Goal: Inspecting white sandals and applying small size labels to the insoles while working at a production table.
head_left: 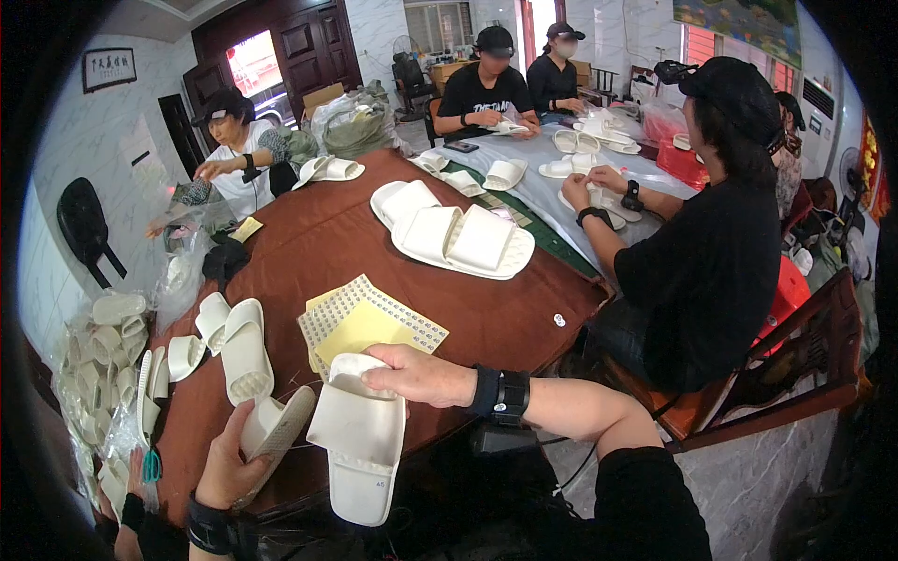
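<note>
My hands, each on a cream foam slide slipper.
Right hand (412, 374) pinches the sole-up slipper (358, 439) by its strap at the table edge; left hand (227, 463) clasps another (273, 425). Light, bendy, I judge.

Two bare hands: left hand (227, 465), right hand (418, 374). Black strapped band on each wrist. Forearms uncovered. Black sleeve at right upper arm.

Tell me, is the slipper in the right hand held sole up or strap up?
Strap up. The right hand grips the white slipper at one end, and its wide strap band faces the camera.
</note>
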Demonstrator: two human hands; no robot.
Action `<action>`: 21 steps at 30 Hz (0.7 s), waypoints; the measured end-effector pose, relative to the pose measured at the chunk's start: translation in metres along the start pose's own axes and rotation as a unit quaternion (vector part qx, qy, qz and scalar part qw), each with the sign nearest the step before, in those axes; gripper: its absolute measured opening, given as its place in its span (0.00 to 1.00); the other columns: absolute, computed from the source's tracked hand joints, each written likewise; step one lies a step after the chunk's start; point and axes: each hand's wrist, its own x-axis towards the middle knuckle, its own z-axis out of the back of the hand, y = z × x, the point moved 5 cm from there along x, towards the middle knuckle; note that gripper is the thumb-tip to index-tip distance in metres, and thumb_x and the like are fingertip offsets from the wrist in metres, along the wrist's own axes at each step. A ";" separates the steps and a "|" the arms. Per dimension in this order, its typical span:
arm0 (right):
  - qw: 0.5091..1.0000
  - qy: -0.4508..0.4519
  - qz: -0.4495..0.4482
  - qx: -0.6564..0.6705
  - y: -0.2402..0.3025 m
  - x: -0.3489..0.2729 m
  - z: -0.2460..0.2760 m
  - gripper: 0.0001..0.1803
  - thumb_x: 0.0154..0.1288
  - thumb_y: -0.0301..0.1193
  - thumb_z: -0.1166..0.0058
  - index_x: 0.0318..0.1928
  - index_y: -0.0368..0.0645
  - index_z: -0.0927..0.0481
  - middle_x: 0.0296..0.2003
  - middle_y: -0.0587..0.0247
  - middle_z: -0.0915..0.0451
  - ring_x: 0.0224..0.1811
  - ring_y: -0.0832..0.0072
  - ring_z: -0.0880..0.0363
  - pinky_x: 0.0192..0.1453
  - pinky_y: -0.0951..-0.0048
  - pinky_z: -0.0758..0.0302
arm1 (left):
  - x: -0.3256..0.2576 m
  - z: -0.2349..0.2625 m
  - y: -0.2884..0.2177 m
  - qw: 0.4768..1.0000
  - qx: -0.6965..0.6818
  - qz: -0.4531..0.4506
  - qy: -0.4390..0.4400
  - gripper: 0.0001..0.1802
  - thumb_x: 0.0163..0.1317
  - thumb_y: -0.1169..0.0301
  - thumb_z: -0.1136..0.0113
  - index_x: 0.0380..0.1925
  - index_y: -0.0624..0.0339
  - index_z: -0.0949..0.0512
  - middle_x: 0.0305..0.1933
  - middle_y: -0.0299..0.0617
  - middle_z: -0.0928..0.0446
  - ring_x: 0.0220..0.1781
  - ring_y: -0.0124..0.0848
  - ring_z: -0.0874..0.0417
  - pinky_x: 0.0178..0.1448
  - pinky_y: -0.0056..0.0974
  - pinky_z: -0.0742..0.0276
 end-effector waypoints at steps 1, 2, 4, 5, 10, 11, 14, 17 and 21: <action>1.000 -0.006 0.007 -0.002 -0.003 0.001 0.001 0.20 0.66 0.32 0.53 0.54 0.32 0.29 0.33 0.60 0.23 0.25 0.77 0.22 0.18 0.78 0.26 | -0.002 -0.001 -0.005 1.000 -0.009 -0.001 -0.019 0.43 0.46 0.78 0.34 0.65 0.64 0.40 0.49 0.64 0.23 0.55 0.53 0.20 0.56 0.43 0.25; 1.000 -0.013 0.013 -0.003 -0.004 0.003 0.002 0.20 0.66 0.33 0.53 0.53 0.32 0.29 0.32 0.60 0.23 0.24 0.77 0.22 0.18 0.78 0.26 | -0.003 -0.003 -0.013 0.999 -0.004 0.021 -0.026 0.41 0.47 0.79 0.36 0.65 0.65 0.40 0.48 0.64 0.23 0.54 0.55 0.20 0.55 0.44 0.24; 1.000 -0.006 0.003 -0.008 -0.003 0.004 0.001 0.20 0.65 0.33 0.53 0.53 0.32 0.29 0.32 0.60 0.23 0.24 0.77 0.22 0.18 0.77 0.26 | -0.005 -0.009 -0.018 0.998 0.011 0.027 -0.062 0.41 0.48 0.80 0.37 0.65 0.65 0.41 0.49 0.65 0.24 0.53 0.57 0.21 0.54 0.45 0.24; 1.000 0.001 -0.006 -0.012 -0.003 0.006 0.000 0.19 0.65 0.32 0.53 0.52 0.32 0.29 0.32 0.60 0.23 0.24 0.77 0.22 0.18 0.77 0.25 | -0.007 -0.009 -0.017 0.994 0.028 0.033 -0.098 0.41 0.49 0.80 0.37 0.66 0.65 0.42 0.50 0.66 0.24 0.52 0.59 0.21 0.53 0.47 0.24; 1.000 -0.001 -0.025 -0.011 -0.013 0.029 0.000 0.17 0.68 0.33 0.52 0.51 0.34 0.28 0.34 0.63 0.22 0.29 0.79 0.22 0.21 0.78 0.24 | -0.010 -0.024 -0.009 0.989 0.079 0.044 -0.119 0.46 0.52 0.78 0.36 0.70 0.66 0.49 0.56 0.69 0.30 0.57 0.63 0.28 0.57 0.52 0.29; 1.000 -0.013 -0.021 -0.014 -0.016 0.035 0.000 0.17 0.68 0.33 0.52 0.51 0.34 0.27 0.35 0.62 0.22 0.30 0.79 0.21 0.22 0.77 0.23 | -0.009 -0.026 -0.009 0.988 0.082 0.053 -0.120 0.46 0.52 0.78 0.36 0.70 0.66 0.49 0.56 0.69 0.30 0.57 0.63 0.28 0.57 0.52 0.29; 0.997 -0.016 -0.026 0.066 -0.011 0.045 0.002 0.16 0.67 0.32 0.48 0.51 0.36 0.25 0.37 0.66 0.20 0.33 0.79 0.20 0.33 0.76 0.20 | -0.008 -0.036 -0.015 0.989 0.116 -0.002 -0.096 0.45 0.54 0.74 0.36 0.70 0.66 0.49 0.54 0.66 0.29 0.53 0.61 0.27 0.55 0.52 0.28; 0.995 -0.042 -0.010 0.085 -0.020 0.058 0.030 0.20 0.67 0.33 0.47 0.53 0.31 0.27 0.42 0.56 0.19 0.36 0.74 0.17 0.35 0.73 0.17 | 0.008 -0.040 -0.019 0.987 0.119 -0.016 -0.109 0.44 0.55 0.72 0.37 0.70 0.65 0.48 0.48 0.61 0.28 0.48 0.59 0.25 0.52 0.51 0.27; 0.994 -0.049 -0.029 0.096 -0.017 0.071 0.035 0.22 0.69 0.31 0.55 0.57 0.29 0.32 0.43 0.51 0.19 0.37 0.69 0.15 0.34 0.70 0.16 | 0.014 -0.033 -0.013 0.991 0.047 0.010 -0.121 0.41 0.56 0.71 0.37 0.69 0.63 0.44 0.42 0.58 0.26 0.40 0.53 0.22 0.45 0.49 0.25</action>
